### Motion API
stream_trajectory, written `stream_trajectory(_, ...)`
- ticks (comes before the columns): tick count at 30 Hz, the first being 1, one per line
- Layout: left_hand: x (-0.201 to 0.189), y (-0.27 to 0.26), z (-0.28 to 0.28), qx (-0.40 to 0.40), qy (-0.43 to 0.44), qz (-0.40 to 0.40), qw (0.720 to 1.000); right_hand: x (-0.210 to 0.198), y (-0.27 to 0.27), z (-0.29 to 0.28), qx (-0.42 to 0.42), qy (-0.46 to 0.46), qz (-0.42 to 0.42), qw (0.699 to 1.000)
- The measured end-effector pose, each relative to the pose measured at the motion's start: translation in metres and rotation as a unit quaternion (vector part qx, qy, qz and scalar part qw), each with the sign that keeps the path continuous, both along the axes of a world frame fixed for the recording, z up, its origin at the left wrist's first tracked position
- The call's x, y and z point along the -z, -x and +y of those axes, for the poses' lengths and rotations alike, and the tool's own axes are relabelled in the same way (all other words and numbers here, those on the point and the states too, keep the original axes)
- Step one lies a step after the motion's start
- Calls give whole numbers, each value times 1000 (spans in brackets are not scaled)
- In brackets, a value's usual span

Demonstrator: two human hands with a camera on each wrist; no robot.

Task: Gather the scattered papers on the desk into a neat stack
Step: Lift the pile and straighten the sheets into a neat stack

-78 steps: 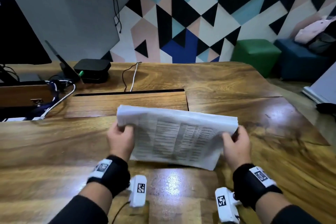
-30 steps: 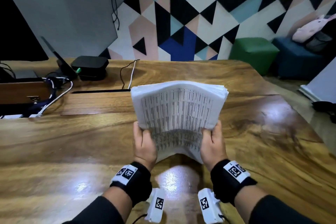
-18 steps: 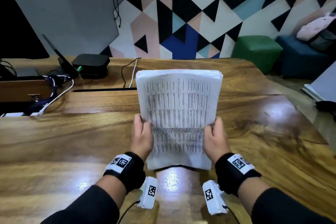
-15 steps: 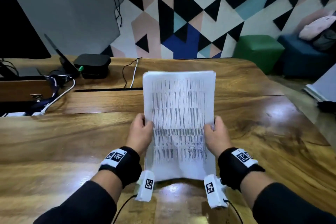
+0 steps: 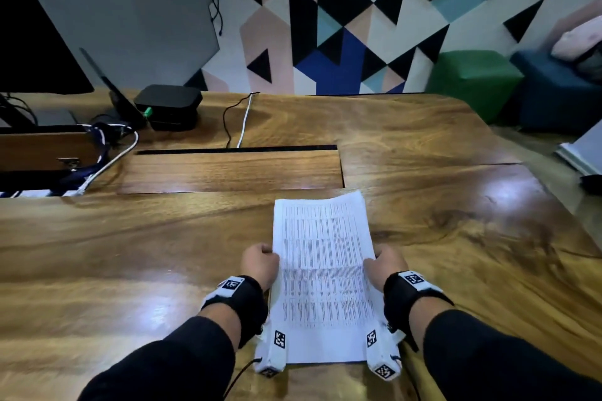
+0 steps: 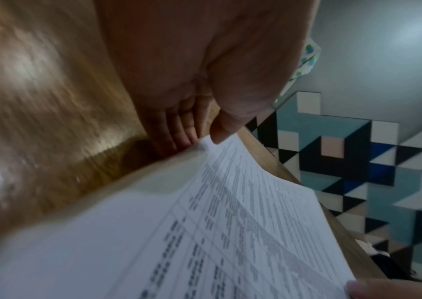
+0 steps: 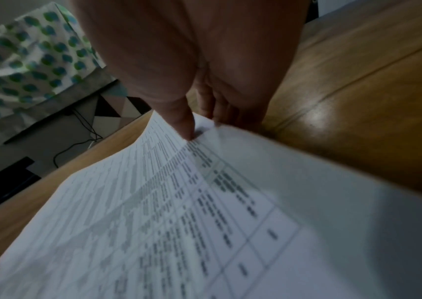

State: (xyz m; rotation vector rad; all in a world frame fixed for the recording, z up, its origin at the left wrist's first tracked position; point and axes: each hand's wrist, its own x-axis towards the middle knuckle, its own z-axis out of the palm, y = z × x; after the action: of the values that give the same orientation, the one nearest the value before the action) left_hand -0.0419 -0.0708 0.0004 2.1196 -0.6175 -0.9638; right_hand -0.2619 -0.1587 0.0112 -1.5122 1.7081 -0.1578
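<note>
One stack of white papers (image 5: 322,273) printed with dense tables lies lengthwise on the wooden desk (image 5: 130,254), near its front edge. My left hand (image 5: 260,265) grips the stack's left long edge, thumb on top and fingers under it, as the left wrist view shows on the papers (image 6: 230,222). My right hand (image 5: 384,265) grips the right long edge the same way, its thumb pressing the top sheet of the papers (image 7: 179,212). The far end of the stack curls up slightly.
A recessed wooden flap (image 5: 228,169) sits just beyond the stack. At the back left are a black box (image 5: 167,106), cables (image 5: 242,120) and a dark monitor (image 5: 32,42). Green (image 5: 472,78) and blue stools stand past the desk's right edge.
The stack was held landscape, then turned upright in portrait and tapped on the desk. Now it has been lowered nearly flat onto the desk, closer to me, both hands still on its sides.
</note>
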Motion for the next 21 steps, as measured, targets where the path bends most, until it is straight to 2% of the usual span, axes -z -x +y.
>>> stream_trajectory(3,-1,-4,2,39,-19,-3,999,-3,2,8,9,8,42,999)
stream_trajectory(5,-2,-2,6,55,-24,27,998,-5,0,14,0,-1,61,998)
stream_trajectory(8,-1,2,8,59,-16,41,997,-5,-2,17,-16,-15,55,998)
stream_trajectory(14,0,12,30,79,-39,16,996,-10,10,27,-12,-47,72,996)
stream_trajectory(21,9,8,30,73,-35,23,996,-12,7,40,-5,-47,61,997)
